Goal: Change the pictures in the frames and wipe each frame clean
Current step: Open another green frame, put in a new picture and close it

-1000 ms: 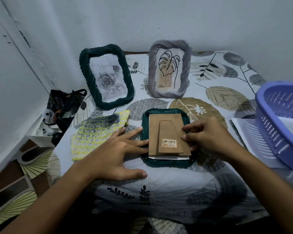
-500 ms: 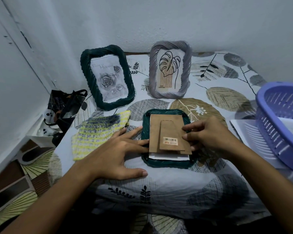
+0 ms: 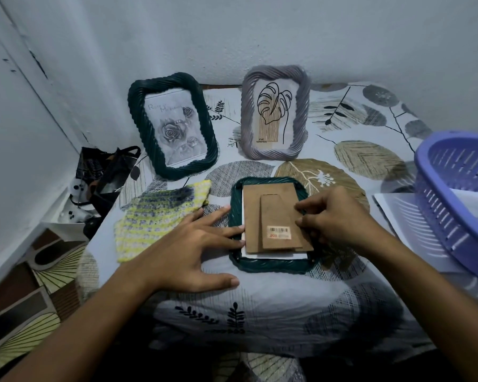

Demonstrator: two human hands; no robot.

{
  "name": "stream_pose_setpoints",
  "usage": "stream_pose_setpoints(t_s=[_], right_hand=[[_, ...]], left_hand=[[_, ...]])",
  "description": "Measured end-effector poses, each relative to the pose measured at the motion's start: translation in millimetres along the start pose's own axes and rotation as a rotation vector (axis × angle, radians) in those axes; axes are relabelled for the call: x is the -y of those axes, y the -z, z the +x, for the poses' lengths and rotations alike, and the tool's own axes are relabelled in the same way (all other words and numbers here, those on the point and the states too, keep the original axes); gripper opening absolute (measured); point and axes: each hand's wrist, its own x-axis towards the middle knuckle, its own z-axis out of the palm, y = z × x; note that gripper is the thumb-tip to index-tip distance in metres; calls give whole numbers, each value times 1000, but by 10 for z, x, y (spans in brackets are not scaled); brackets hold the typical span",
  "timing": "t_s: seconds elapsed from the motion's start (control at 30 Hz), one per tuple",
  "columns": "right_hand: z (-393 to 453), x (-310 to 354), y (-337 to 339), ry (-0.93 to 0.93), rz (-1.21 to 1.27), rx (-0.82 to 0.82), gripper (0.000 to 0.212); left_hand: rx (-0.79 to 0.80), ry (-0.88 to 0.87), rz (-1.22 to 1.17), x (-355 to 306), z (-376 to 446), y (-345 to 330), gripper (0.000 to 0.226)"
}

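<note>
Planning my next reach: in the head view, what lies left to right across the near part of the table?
Knitted cloth → left hand → face-down green frame with its cardboard back → right hand → purple basket.

Cloth [image 3: 160,219] left of face-down frame [image 3: 271,263]; two frames [image 3: 171,125] standing behind.

Dark green rope-textured frame [image 3: 271,264] lies face down at 6 o'clock, brown cardboard backing [image 3: 271,213] uppermost. Yellow-and-grey striped knitted cloth [image 3: 160,216] at 9 o'clock. Lilac slotted plastic basket [image 3: 458,199] at 3 o'clock.
</note>
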Motion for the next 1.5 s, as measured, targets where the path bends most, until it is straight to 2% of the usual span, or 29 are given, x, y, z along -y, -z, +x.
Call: stream_pose_setpoints(t_s=[0.3,0.43,0.57,0.77,1.27,1.5], right_hand=[[-16,16,16,49,-75,22,42],[-22,9,43,-15,173,34,49],[-6,22,78,-134,460,67,46],[-5,29,75,-191,631,88,40],[-21,-20,68,-183,719,81,41],[-22,-40,65,-152,501,94,45]], left_hand=[[16,-2,-2,-14,4,14,66],[17,-14,-15,-25,4,23,63],[2,-28,-7,-20,0,21,60],[9,-32,17,-6,2,11,64],[7,-17,14,-18,12,15,66],[6,-6,10,-11,11,16,65]])
